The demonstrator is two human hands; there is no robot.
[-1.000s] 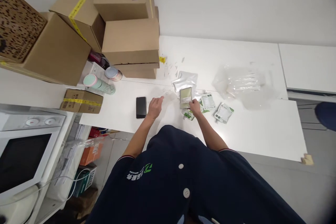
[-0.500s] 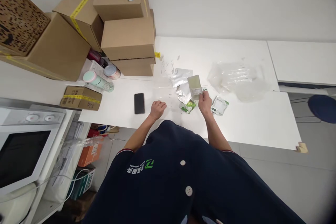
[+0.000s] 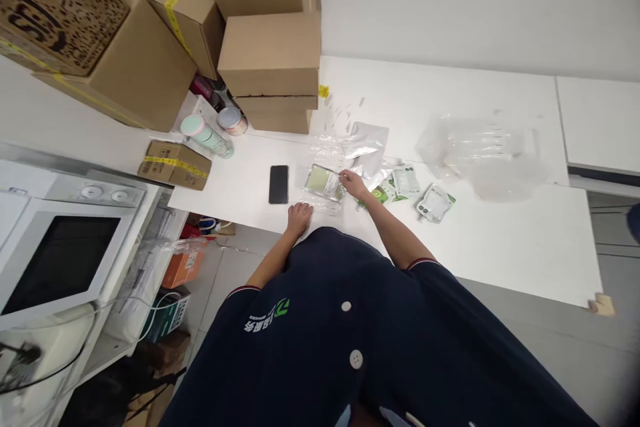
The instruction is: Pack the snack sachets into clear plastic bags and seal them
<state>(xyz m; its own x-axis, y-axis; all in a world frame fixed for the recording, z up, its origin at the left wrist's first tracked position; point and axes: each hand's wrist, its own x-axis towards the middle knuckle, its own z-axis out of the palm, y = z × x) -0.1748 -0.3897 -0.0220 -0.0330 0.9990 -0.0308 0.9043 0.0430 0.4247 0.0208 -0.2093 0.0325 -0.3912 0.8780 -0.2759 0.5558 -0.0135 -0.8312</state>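
Observation:
A flat pale-green packet (image 3: 320,180) with a white label lies over a sheet of clear plastic wrap (image 3: 327,207) on the white table. My right hand (image 3: 353,183) is closed on the packet's right edge. At the near left corner of the wrap is my left hand (image 3: 300,217), its fingers bent over the film's edge; the fingertips are partly hidden. Silver foil pouches (image 3: 369,147) lie just beyond my right hand. Green-and-white avocado-print packets (image 3: 383,192) are beside my right wrist, and a white spouted pouch (image 3: 435,203) rests farther right.
A black phone (image 3: 279,184) lies left of the wrap. Stacked cardboard boxes (image 3: 270,53), a mint bottle (image 3: 207,135) and a lidded jar (image 3: 233,121) stand at the left. A large clear air-cushion bag (image 3: 480,153) covers part of the right side. A microwave (image 3: 60,240) is at lower left.
My right hand has moved left and lowered the pale-green packet from above the pouches onto the plastic wrap. My left hand stays by the wrap's edge. The view has shifted.

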